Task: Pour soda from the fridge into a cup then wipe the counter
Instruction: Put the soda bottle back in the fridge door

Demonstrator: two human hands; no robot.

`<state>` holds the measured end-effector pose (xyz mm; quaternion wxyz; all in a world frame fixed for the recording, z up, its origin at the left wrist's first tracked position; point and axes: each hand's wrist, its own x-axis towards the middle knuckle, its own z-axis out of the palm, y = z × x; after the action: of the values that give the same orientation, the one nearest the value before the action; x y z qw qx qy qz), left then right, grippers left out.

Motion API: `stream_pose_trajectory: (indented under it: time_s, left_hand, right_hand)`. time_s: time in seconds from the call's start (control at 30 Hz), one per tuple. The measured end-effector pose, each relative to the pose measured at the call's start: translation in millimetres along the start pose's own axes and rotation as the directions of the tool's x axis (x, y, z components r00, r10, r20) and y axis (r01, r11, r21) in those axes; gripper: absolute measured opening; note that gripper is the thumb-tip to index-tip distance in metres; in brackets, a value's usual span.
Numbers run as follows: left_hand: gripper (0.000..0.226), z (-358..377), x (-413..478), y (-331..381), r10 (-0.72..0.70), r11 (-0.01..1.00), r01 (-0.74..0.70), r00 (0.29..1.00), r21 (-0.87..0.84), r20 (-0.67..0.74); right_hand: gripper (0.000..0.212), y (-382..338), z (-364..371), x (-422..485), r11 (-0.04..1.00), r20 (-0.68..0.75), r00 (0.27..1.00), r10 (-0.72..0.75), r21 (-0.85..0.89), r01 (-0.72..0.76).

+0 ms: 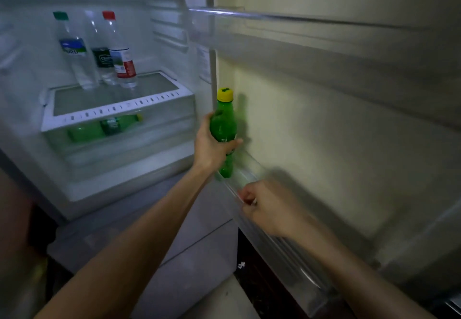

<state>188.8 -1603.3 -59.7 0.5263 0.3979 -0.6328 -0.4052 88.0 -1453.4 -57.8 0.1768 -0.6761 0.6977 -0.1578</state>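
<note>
Head view: left hand [212, 145] fingers wrap soda bottle [224, 121]; right hand [270, 209] blurred at door shelf [245, 171], grip unclear

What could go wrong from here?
Left hand grips the green bottle around its middle; its base is close to the door shelf rail and could snag coming out.
Right hand holds that rail, blurred; jolting the door or bottle may make the soda foam on opening.
</note>
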Motion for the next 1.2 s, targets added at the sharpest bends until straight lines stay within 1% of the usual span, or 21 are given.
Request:
stream_pose_trajectory:
  time_s: [0.13,0.3,0.4,0.53,0.6,0.67,0.83,0.9,1.0,1.07,1.1,1.13,1.17,1.2]
  left_hand:
    - [0.085,-0.1,11.4,-3.8,-0.043,0.998,0.042,0.999,-0.035,-0.024]
    - [0.090,1.2,13.6,-6.8,-0.013,1.000,0.014,1.000,-0.024,0.027]
    - [0.092,-0.5,10.7,-11.6,-0.017,1.000,0.017,0.999,0.014,0.040]
    - [0.098,-4.5,6.5,-14.3,-0.041,0.996,0.039,0.999,0.084,0.020]
    - [0.094,-5.8,2.4,-15.9,-0.045,0.990,0.044,0.999,0.133,0.007]
    - [0.085,-7.1,-0.8,-18.7,-0.046,0.984,0.045,0.999,0.172,-0.002]
    - [0.072,-8.9,-1.0,-15.2,-0.094,0.974,0.093,0.996,0.208,-0.009]
    - [0.074,-9.7,-2.5,-9.9,-0.114,0.970,0.110,0.993,0.218,0.005]
    - [0.087,-14.4,-7.5,-1.2,-0.151,0.962,0.141,0.988,0.233,0.025]
    - [0.096,-18.6,-14.0,6.6,-0.162,0.960,0.162,0.987,0.227,-0.020]
    - [0.096,-20.6,-19.5,11.8,-0.152,0.955,0.168,0.985,0.245,-0.084]
    - [0.092,-21.9,-27.5,18.7,-0.119,0.949,0.160,0.980,0.273,-0.161]
    - [0.081,-22.0,-37.9,26.1,-0.057,0.944,0.129,0.971,0.303,-0.233]
    - [0.066,-21.0,-51.1,35.2,0.039,0.940,0.061,0.958,0.336,-0.285]
  right_hand:
    - [0.013,-1.7,-0.1,-2.4,1.000,-0.007,1.000,0.004,-0.007,-0.004]
    - [0.014,-3.6,-1.8,-4.8,0.999,-0.028,1.000,-0.014,-0.031,0.013]
    - [0.015,-3.9,-1.4,-6.0,1.000,-0.029,1.000,-0.013,-0.023,0.013]
    - [0.016,-5.2,-1.5,-4.3,0.999,-0.025,1.000,-0.003,-0.035,0.002]
    - [0.014,-5.6,-1.0,-4.2,1.000,-0.020,1.000,-0.005,-0.027,0.005]
    - [0.013,-6.2,-1.1,-5.1,0.999,-0.027,1.000,-0.012,-0.035,0.011]
    - [0.016,-9.8,-2.2,-8.9,0.994,-0.049,0.998,-0.042,-0.103,0.036]
    - [0.017,-11.6,-2.7,-9.9,0.991,-0.048,0.998,-0.049,-0.125,0.043]
    - [0.023,-12.0,-2.8,-10.2,0.987,-0.027,0.998,-0.048,-0.154,0.043]
    - [0.026,-14.4,-6.7,-16.0,0.983,-0.026,0.998,-0.050,-0.176,0.044]
    - [0.027,-15.4,-11.2,-21.6,0.981,-0.048,0.997,-0.054,-0.187,0.044]
    - [0.028,-16.3,-17.7,-30.3,0.978,-0.095,0.993,-0.073,-0.201,0.052]
    - [0.028,-17.1,-26.9,-42.1,0.975,-0.163,0.982,-0.100,-0.211,0.065]
    - [0.028,-18.3,-38.3,-55.8,0.973,-0.261,0.955,-0.138,-0.215,0.082]
